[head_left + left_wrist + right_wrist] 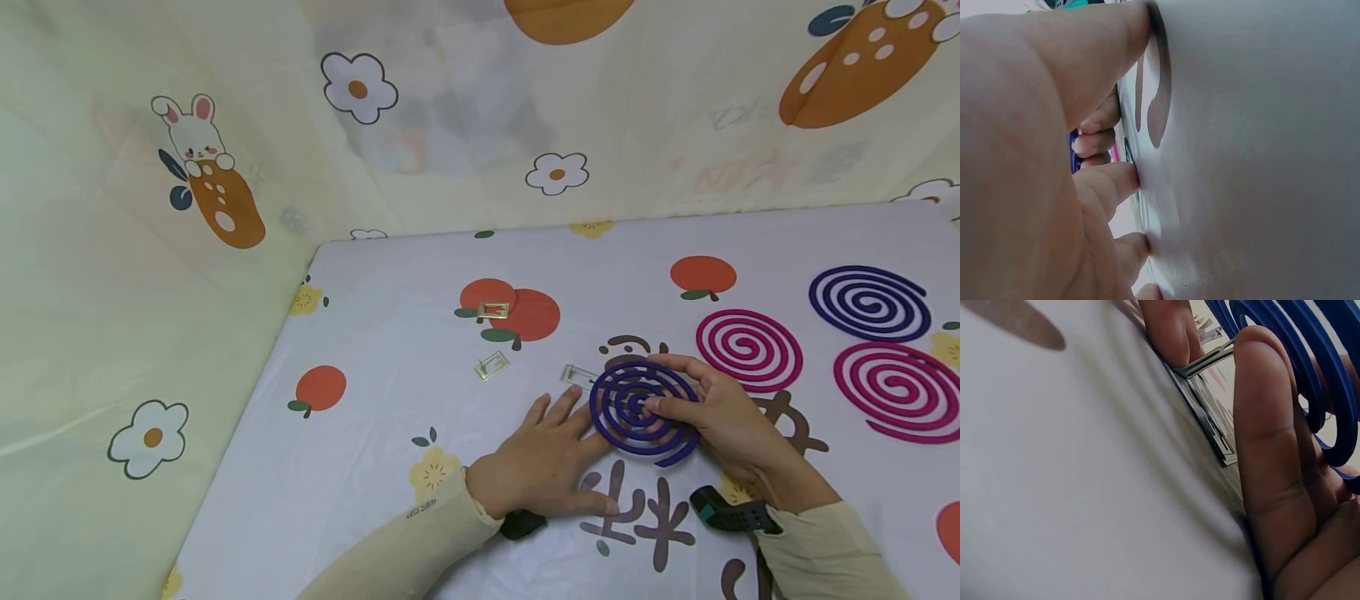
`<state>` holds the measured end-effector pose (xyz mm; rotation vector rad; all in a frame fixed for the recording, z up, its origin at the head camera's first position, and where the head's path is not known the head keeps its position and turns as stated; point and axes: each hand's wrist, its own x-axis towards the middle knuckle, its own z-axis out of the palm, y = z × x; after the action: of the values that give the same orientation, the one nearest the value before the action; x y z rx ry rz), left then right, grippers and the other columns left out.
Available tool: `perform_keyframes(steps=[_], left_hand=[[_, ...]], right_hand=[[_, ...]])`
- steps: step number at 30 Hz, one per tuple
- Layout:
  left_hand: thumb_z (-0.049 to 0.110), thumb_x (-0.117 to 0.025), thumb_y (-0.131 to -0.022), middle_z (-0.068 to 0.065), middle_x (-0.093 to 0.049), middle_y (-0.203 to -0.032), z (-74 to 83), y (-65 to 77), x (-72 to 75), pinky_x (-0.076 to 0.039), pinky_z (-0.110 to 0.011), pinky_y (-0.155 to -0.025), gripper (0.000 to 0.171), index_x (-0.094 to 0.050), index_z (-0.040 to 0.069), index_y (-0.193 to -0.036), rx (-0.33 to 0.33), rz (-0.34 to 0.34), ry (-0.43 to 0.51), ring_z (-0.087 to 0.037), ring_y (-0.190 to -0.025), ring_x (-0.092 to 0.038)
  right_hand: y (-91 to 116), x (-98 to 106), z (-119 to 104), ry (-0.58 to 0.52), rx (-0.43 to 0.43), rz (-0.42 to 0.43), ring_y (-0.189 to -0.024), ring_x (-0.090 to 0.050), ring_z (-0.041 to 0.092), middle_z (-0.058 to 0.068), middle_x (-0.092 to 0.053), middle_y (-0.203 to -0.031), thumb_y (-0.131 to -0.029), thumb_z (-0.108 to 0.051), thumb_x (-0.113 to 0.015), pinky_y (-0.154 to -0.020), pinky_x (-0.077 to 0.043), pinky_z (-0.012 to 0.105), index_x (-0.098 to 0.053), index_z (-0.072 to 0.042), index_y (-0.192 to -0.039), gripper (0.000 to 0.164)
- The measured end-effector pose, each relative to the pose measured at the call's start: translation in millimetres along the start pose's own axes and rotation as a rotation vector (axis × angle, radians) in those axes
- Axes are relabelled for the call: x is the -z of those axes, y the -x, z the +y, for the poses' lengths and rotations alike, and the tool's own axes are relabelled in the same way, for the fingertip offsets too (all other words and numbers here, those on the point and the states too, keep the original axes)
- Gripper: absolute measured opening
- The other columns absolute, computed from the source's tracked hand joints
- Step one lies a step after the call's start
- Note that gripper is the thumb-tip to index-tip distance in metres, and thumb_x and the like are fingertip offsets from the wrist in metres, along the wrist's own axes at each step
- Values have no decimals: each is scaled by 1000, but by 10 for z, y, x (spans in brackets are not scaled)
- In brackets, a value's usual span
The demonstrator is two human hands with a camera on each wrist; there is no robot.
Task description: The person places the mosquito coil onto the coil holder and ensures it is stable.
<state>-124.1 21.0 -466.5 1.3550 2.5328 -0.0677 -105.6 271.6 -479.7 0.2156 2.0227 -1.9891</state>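
My right hand (731,421) pinches a dark blue mosquito coil (635,406) between thumb and fingers, holding it tilted above the tablecloth. Beneath its far left edge lies a small metal coil stand (576,375), partly covered by the coil. My left hand (543,467) is spread on the cloth with fingers straight. In the right wrist view, a left fingertip (1172,337) touches one end of the stand's base (1213,428), and a metal prong (1213,357) rises from it towards the coil. Whether prong and coil touch, I cannot tell.
Two more metal stands (492,366) lie to the left of the coil, one behind the other. On the right are two pink coils (748,348) and another blue coil (870,303). A patterned cloth wall (450,192) rises behind the table and on the left.
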Motion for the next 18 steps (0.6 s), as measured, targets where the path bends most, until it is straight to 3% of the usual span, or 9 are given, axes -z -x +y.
perform_keyframes(steps=[18], left_hand=[[81, -49, -92, 1, -6, -176, 3, -1, 9, -19, -55, -126, 96, -8, 38, -168, 3, -7, -11, -32, -162, -5]], right_hand=[[1, -34, -29, 54, -2, 31, -143, -40, 53, 31, -31, -162, -96, -18, -78, -93, -56, 23, -36, -7, -159, 77]])
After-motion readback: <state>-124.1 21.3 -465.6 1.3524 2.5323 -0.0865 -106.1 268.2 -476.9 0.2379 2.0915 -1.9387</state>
